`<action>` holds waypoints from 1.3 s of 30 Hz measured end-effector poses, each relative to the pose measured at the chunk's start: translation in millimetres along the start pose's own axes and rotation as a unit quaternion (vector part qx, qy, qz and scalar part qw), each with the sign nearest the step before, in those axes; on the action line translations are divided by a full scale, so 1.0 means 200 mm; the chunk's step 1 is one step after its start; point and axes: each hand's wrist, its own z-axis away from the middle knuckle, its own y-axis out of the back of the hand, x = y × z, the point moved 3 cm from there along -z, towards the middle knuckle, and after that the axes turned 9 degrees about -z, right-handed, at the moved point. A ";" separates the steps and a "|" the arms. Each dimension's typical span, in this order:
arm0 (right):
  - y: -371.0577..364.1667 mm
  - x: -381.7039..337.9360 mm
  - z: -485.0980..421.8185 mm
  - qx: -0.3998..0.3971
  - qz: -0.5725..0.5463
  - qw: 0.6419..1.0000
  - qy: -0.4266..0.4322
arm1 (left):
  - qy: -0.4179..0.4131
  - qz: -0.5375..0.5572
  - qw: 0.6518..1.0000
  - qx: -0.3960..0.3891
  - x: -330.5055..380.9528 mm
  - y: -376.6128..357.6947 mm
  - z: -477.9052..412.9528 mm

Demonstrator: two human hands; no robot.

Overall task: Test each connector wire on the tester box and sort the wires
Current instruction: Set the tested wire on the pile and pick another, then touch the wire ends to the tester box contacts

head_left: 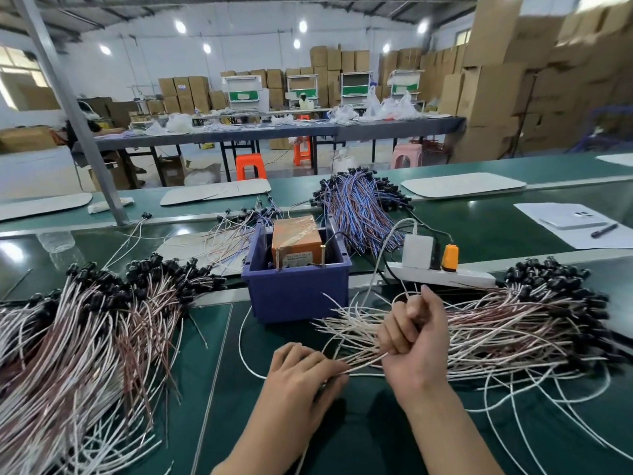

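Gripping a bundle of connector wires (365,360) drawn from the right pile (513,330), the right hand (411,341) has its fingers clamped round it. The left hand (301,375) pinches the bundle's bare ends, near centre. Three large wire piles lie on the bench (479,221); individual wires are too many to count. One orange tester box (296,240) sits in a blue bin (294,289); its label print is illegible.
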 end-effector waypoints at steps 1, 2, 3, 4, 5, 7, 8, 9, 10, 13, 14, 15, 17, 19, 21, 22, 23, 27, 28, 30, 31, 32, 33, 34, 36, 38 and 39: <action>0.00 -0.02 0.00 -0.001 -0.003 1.000 0.008 | -0.003 -0.001 1.000 0.002 0.00 0.00 0.00; 0.00 -0.04 0.00 0.000 -0.005 1.000 0.019 | -0.004 -0.005 1.000 0.003 0.00 0.00 0.00; 0.00 -0.06 -0.01 0.002 -0.003 0.999 0.032 | -0.005 -0.012 1.000 0.001 0.00 0.00 0.00; 0.01 -0.08 -0.01 0.006 0.004 0.999 0.048 | -0.006 -0.018 1.000 -0.002 0.00 -0.01 0.00; 0.01 -0.10 -0.01 0.011 0.019 0.998 0.067 | -0.007 -0.025 1.000 -0.005 0.00 -0.01 0.00; 0.01 -0.14 -0.01 0.033 0.076 0.991 0.107 | -0.010 -0.040 0.999 -0.008 0.00 -0.01 0.00; 0.02 -0.16 0.00 0.046 0.115 0.984 0.127 | -0.012 -0.047 0.999 -0.005 0.01 -0.01 0.01; 0.03 -0.18 0.01 0.056 0.156 0.974 0.153 | -0.015 -0.049 0.999 -0.001 0.02 -0.02 0.00; 0.03 -0.20 0.03 0.060 0.201 0.960 0.187 | -0.018 -0.051 0.999 0.006 0.03 -0.02 -0.01; 0.05 -0.25 0.11 0.082 0.324 0.886 0.322 | -0.006 -0.040 0.999 0.036 0.06 0.01 -0.08; 0.07 -0.27 0.14 0.099 0.348 0.860 0.359 | 0.008 -0.024 0.999 0.045 0.07 0.02 -0.12; 0.09 -0.29 0.16 0.115 0.365 0.838 0.390 | 0.022 -0.005 0.998 0.053 0.09 0.04 -0.17; 0.13 -0.33 0.20 0.130 0.388 0.800 0.439 | 0.042 0.026 0.997 0.067 0.15 0.07 -0.29; 0.16 -0.34 0.23 0.125 0.416 0.773 0.462 | 0.047 0.053 0.994 0.084 0.23 0.08 -0.43; 0.17 -0.34 0.24 0.116 0.451 0.746 0.477 | 0.049 0.082 0.991 0.098 0.32 0.05 -0.57; 0.18 -0.33 0.24 0.110 0.467 0.735 0.480 | 0.048 0.092 0.990 0.095 0.37 0.03 -0.63; 0.18 -0.32 0.24 0.100 0.482 0.726 0.480 | 0.046 0.098 0.991 0.073 0.42 -0.01 -0.69; 0.19 -0.30 0.23 0.068 0.534 0.707 0.458 | -0.013 0.013 0.979 -0.201 0.57 -0.28 -0.78; 0.19 -0.29 0.23 0.053 0.544 0.708 0.447 | -0.020 -0.004 0.965 -0.260 0.56 -0.33 -0.76; 0.18 -0.26 0.24 0.009 0.570 0.700 0.430 | -0.008 0.022 0.963 -0.269 0.50 -0.33 -0.69; 0.16 -0.24 0.24 -0.015 0.590 0.686 0.425 | -0.001 0.046 0.971 -0.236 0.45 -0.29 -0.63; 0.15 -0.21 0.25 -0.040 0.610 0.670 0.421 | -0.002 0.064 0.979 -0.191 0.40 -0.24 -0.57; 0.13 -0.18 0.25 -0.065 0.626 0.656 0.417 | -0.008 0.067 0.987 -0.147 0.36 -0.17 -0.51; 0.11 -0.14 0.25 -0.091 0.637 0.648 0.409 | -0.013 0.068 0.992 -0.109 0.31 -0.11 -0.45; 0.06 -0.05 0.26 -0.141 0.646 0.644 0.384 | -0.017 0.072 0.995 -0.069 0.24 -0.01 -0.35; 0.01 0.05 0.27 -0.192 0.649 0.645 0.354 | 0.000 0.053 0.996 -0.066 0.15 0.07 -0.28; -0.02 0.10 0.28 -0.217 0.650 0.644 0.341 | 0.014 0.044 0.996 -0.077 0.09 0.11 -0.24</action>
